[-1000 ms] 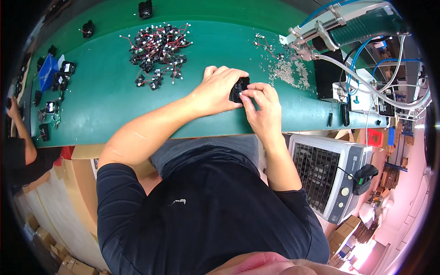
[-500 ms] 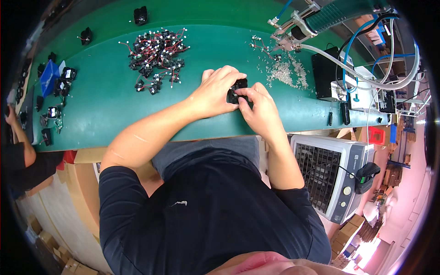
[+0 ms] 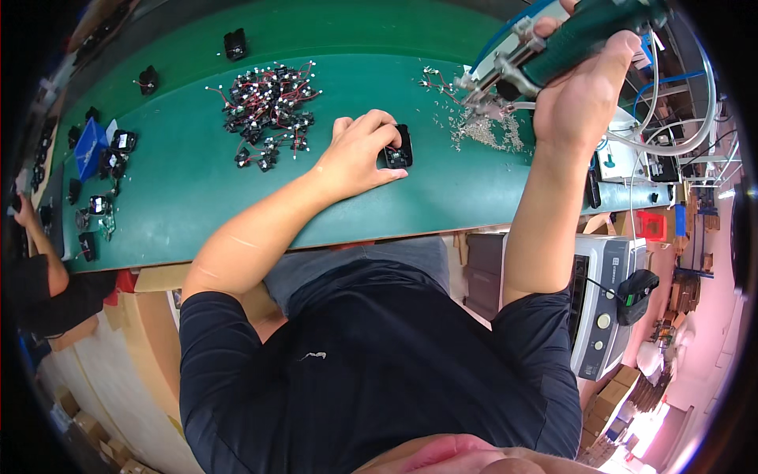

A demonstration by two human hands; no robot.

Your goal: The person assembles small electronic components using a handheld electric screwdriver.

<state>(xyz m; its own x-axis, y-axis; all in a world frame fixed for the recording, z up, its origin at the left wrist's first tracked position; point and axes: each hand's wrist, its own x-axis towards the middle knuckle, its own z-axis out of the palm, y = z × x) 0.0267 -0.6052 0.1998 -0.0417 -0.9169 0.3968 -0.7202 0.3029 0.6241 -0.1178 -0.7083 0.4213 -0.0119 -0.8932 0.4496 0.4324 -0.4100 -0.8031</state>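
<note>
My left hand rests on the green bench, its fingers and thumb closed around a small black plastic housing. Part of a circuit board shows inside that housing. At the upper right, my right hand is wrapped round the dark green body of a power screwdriver, which has metal fittings and hoses at its front end. Its tip lies above a scatter of small silver screws. A heap of small black parts with red wires and white connectors lies left of the housing.
A blue bin and several black housings sit at the bench's left end. A clear hose loops at the right. Below the bench's right side stands an air cooler. Another person's arm shows at far left.
My right hand has left the housing and moved up and right onto the power screwdriver, which has tilted and shifted slightly. My left hand keeps the housing, now slightly farther left.
</note>
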